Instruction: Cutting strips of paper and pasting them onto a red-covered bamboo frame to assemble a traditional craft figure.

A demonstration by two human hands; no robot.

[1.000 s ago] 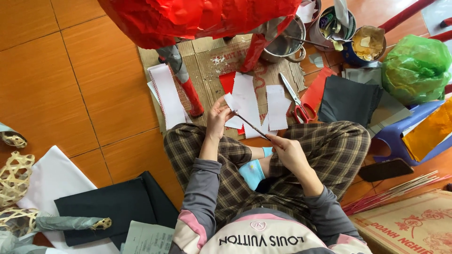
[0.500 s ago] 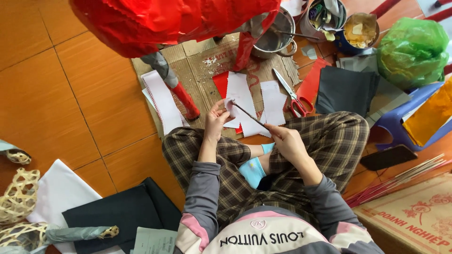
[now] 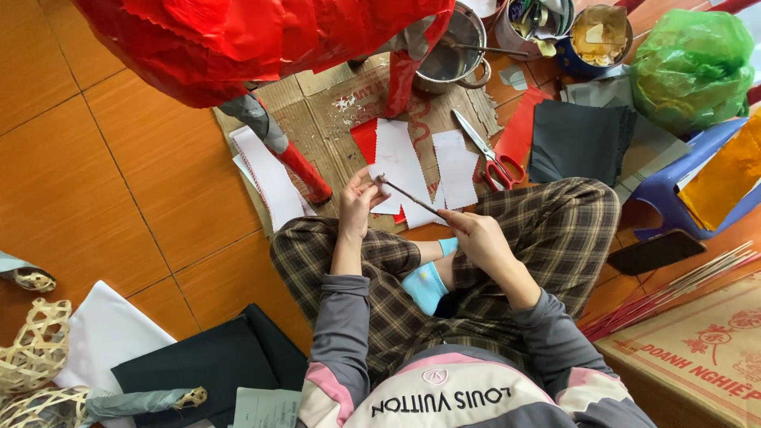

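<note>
I sit cross-legged on the floor in checked trousers. My left hand [image 3: 358, 202] pinches the far end of a thin stick [image 3: 412, 197], and my right hand [image 3: 476, 234] grips its near end above my knee. The stick slants between the two hands over white paper strips [image 3: 400, 162] lying on flattened cardboard [image 3: 333, 111]. Red-handled scissors [image 3: 490, 154] lie just beyond my right hand.
A large red paper figure [image 3: 238, 40] with red-tipped legs stands over the cardboard. A metal pot [image 3: 452, 55], cans, a green plastic bag [image 3: 694, 67], black sheets [image 3: 579, 143], a blue stool [image 3: 674, 190], a phone [image 3: 654, 252] and thin sticks [image 3: 674, 293] lie right. Woven bamboo pieces [image 3: 32, 349] lie left.
The view has shifted slightly. Both hands keep hold of the stick and have barely moved.
</note>
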